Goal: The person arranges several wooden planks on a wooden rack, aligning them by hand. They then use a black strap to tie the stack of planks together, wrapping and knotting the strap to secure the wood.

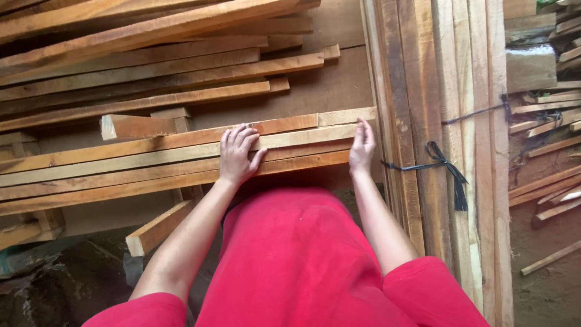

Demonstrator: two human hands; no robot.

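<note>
Four long slats point(181, 163) lie side by side across a low wooden frame point(157, 233), ends nearly flush at its right edge beside the tied bundle of planks point(448, 121). Left hand point(238, 154) rests flat, fingers spread, on the slats. Right hand point(362, 145), open, presses their ends. Alignment looks nearly finished; the heap of loose slats point(139, 66) behind is untouched.

Slats' point(121, 166) left ends beyond frame

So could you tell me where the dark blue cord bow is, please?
The dark blue cord bow sits right of centre in the head view, tied around upright pale wooden planks, beside the right hand.
</note>
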